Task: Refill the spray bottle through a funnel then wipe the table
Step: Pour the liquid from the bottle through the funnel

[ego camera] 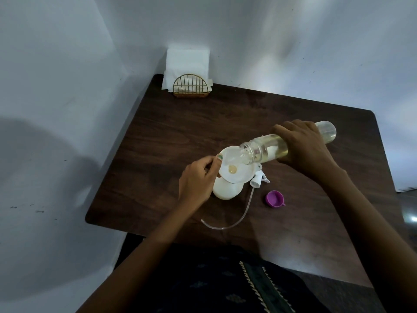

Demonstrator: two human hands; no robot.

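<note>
Centre of frame, on the dark wooden table [171, 123]: a white spray bottle [228, 190] stands upright with a white funnel [234, 168] seated in its neck. The left hand [198, 179] pinches the funnel rim. The right hand [302, 147] grips a clear refill bottle [266, 150] of yellowish liquid, tilted mouth-down over the funnel. The removed trigger head [327, 178] with its tube and a purple cap [274, 198] lie just right of the spray bottle. A napkin holder [190, 86] stands at upper centre.

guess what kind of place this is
Probably a home or small eatery corner: a dark wooden table pushed against plain white walls, with a gold wire napkin holder full of napkins.
</note>
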